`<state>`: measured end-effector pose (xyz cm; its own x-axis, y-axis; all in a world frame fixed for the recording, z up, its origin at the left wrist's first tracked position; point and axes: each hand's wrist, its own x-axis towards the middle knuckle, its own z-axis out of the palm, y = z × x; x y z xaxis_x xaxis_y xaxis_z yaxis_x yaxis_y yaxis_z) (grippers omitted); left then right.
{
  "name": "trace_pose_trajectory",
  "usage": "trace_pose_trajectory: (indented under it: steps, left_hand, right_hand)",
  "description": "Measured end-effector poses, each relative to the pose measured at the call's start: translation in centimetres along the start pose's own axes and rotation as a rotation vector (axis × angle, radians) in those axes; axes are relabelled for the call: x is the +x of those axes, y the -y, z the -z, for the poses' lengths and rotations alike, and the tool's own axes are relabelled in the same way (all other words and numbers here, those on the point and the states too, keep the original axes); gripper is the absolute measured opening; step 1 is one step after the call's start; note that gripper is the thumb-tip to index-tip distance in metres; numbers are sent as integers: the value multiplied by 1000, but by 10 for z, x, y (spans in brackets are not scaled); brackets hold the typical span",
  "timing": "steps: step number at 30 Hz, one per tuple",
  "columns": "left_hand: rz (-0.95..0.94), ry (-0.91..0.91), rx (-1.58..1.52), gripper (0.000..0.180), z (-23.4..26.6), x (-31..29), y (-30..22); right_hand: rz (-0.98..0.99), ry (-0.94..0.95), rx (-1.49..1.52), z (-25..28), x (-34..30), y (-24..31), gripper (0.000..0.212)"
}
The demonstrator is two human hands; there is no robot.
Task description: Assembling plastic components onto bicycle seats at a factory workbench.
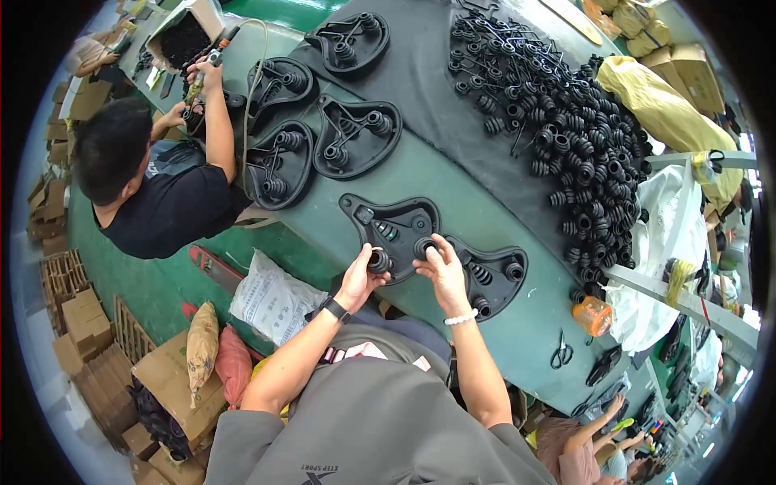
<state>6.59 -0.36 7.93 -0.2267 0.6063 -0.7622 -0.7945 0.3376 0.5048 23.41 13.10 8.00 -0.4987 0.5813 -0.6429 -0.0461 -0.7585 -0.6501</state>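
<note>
Gently, with left hand (360, 279) pinching one ring (379, 261) and right hand (446, 273) pinching another ring (423, 247) (both black), it seems best to hold them level over the seat (402, 214)

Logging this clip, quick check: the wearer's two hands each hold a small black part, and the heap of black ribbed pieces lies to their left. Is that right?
The side is wrong: the heap of black ribbed pieces lies to their right, as the head view shows. The left hand and right hand do each hold a small black part.
</note>
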Motion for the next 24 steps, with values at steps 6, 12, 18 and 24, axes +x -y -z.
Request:
trace_pose_trajectory:
  steps: [6,12,18,24]
  left_hand:
    - [32,83,-44,46,16,16,-11]
    - [-595,196,1105,46,26,12,-26]
    - [-1011,475,1571,42,33,48,-21]
    - [-959,674,1579,59,28,51,-41]
  right_hand:
    - [52,-177,-115,-2,11,-13,53]
    - [268,-374,-464,-13,34,-23,43]
    - [531,-502,-1354,-32,83,-31,42]
    - [572,-451,-1122,-32,63,-19,63]
